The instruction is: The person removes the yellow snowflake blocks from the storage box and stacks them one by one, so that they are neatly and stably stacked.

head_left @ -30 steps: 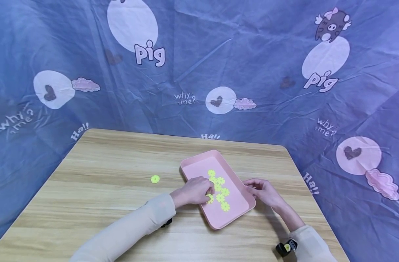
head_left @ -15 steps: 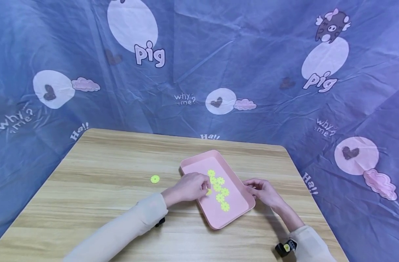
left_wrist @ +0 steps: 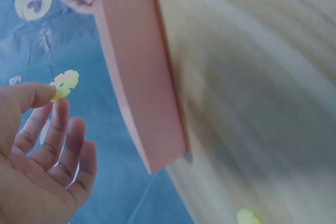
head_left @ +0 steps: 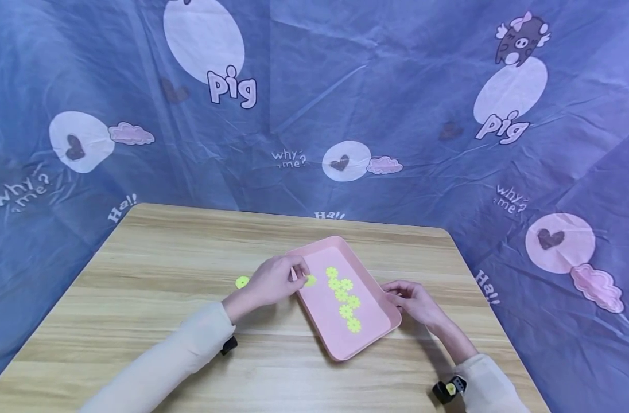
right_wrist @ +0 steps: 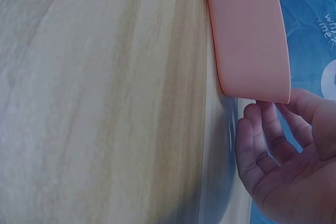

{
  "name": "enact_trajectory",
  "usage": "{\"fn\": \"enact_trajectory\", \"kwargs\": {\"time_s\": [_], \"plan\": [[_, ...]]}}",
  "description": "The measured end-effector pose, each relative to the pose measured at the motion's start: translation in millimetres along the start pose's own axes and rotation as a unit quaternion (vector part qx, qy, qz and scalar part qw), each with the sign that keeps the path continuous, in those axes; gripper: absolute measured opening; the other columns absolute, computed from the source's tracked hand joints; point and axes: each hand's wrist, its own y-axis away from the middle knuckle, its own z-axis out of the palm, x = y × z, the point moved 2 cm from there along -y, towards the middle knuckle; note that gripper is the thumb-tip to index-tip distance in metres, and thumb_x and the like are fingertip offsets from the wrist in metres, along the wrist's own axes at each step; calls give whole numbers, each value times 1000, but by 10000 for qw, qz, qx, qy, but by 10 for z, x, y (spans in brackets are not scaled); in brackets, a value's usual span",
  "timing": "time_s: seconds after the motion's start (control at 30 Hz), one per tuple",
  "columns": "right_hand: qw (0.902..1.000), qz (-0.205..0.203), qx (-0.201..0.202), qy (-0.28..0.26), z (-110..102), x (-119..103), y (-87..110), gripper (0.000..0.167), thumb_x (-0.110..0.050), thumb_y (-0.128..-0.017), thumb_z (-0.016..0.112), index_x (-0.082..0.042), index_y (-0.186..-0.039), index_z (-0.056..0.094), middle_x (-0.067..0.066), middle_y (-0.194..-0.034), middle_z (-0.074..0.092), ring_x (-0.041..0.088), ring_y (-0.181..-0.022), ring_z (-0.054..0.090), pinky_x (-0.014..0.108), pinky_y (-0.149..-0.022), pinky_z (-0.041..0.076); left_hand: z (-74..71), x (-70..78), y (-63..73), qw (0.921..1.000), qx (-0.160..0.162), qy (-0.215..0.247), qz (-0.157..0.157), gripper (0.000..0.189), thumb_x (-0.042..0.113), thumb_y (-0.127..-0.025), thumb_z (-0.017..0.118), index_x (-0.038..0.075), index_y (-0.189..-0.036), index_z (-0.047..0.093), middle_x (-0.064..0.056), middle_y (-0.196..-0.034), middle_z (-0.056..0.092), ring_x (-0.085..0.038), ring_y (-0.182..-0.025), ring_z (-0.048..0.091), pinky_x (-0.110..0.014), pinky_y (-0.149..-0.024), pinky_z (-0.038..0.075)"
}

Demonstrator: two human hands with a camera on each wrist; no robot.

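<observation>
My left hand (head_left: pixel 274 281) pinches a yellow-green, flower-shaped disc (head_left: pixel 310 280) between thumb and forefinger, above the left rim of a pink tray (head_left: pixel 319 330). In the left wrist view the disc (left_wrist: pixel 65 83) shows a notched edge, and the other fingers are loosely bent. Several like discs (head_left: pixel 341 295) lie in a jagged row on the tray's floor. My right hand (head_left: pixel 420 304) holds the tray by its right side. Seen from the right wrist, thumb and forefinger meet the tray wall (right_wrist: pixel 249 40) at its rim; the thumb's tip is partly hidden.
One more loose disc (head_left: pixel 241 282) lies on the wooden table (head_left: pixel 180 252) left of the tray, partly behind my left hand. A blue printed cloth (head_left: pixel 294 115) hangs behind and beside the table.
My left hand has lifted a disc from the tray's left part and carried it left and away from me, toward the tray's left rim. The right hand and the tray stay put.
</observation>
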Motion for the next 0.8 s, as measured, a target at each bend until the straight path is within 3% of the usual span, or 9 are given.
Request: {"fn": "enact_trajectory", "kwargs": {"time_s": [0.43,0.8], "plan": [[10000,-57,-12,57,-19,31,-25,36,-8,-100,69,13,-129,64,21,-107,74,3,-78,61,21,-64,53,-376,-224,111,9977,563,203,-310,6,19,-94,75,16,-99,75,4,-87,73,-6,-72,57,-23,-69,47],[9999,-70,-61,88,-34,59,-40,35,-8,-100,68,12,-129,65,22,-110,74,3,-80,62,22,-65,53,-469,-547,283,9939,642,405,-798,5,16,-94,74,12,-98,74,-2,-90,75,-8,-73,60,-23,-71,49]]}}
